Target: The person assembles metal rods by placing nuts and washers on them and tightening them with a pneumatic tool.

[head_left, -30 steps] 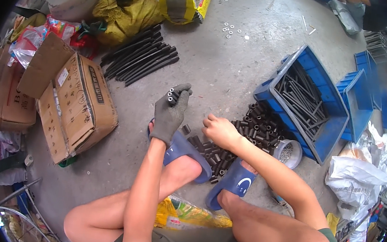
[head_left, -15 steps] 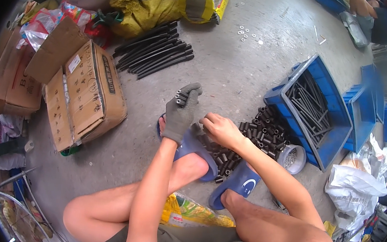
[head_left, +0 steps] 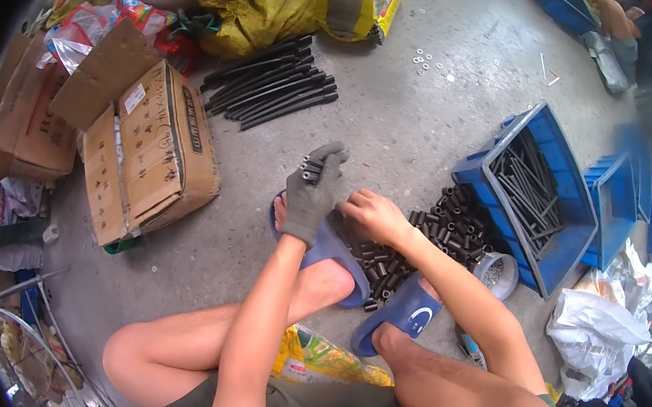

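My left hand [head_left: 308, 205], in a grey glove, is closed round several short dark tubes [head_left: 311, 170], their round ends facing up. Just to its right, my bare right hand [head_left: 378, 216] has its fingers pinched together; whatever is between them is hidden. Beneath and beyond the right hand spreads a pile of short black tubes [head_left: 447, 228] on the floor. A white tub [head_left: 508, 286] holding small metal pieces [head_left: 494, 271] touches the pile's right side.
A tilted blue bin [head_left: 536, 247] of long dark rods [head_left: 526, 178] stands at the right. Long black rods [head_left: 275, 87] lie far left beside a cardboard box [head_left: 154, 154]. Washers [head_left: 419, 60] dot the floor. A white bag [head_left: 592, 326] sits at the right. Blue slippers [head_left: 401, 318] flank the pile.
The whole view has shifted slightly, so floor objects sit a little lower and further right. Both hands keep nearly the same pose, with the left still gripping the tubes.
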A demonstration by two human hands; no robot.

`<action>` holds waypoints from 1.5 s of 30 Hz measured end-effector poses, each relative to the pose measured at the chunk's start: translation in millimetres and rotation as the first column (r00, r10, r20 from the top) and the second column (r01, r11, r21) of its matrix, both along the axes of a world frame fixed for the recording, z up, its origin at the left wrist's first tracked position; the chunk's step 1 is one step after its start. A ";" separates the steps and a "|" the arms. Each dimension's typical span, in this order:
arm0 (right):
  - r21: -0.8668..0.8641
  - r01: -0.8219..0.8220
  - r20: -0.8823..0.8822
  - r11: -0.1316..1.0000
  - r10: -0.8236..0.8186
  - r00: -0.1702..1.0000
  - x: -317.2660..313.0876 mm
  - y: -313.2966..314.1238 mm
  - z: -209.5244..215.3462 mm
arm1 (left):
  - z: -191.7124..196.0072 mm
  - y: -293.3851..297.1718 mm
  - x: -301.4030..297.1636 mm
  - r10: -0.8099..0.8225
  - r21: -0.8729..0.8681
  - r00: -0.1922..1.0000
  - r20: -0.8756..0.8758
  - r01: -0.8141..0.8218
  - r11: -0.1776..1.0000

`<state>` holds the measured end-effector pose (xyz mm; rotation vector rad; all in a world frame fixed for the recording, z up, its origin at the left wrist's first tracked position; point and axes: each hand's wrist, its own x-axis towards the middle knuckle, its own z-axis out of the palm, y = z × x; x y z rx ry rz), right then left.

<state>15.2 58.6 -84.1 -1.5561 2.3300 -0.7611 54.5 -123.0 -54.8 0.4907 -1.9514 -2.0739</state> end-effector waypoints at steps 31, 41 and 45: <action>-0.247 0.309 -0.021 0.918 -0.324 0.946 -49.0 26.1 167.6 | 17.8 21.2 -22.1 -0.295 -0.507 0.953 0.060 0.284 0.814; -0.268 0.211 0.045 0.940 -0.207 0.977 -66.3 38.7 158.8 | 28.0 9.3 -27.9 -0.416 -0.492 0.899 0.140 0.427 0.758; -0.203 0.397 0.119 0.895 -0.380 0.917 -63.0 50.1 178.4 | 24.4 18.3 -28.0 -0.346 -0.478 0.926 0.149 0.374 0.795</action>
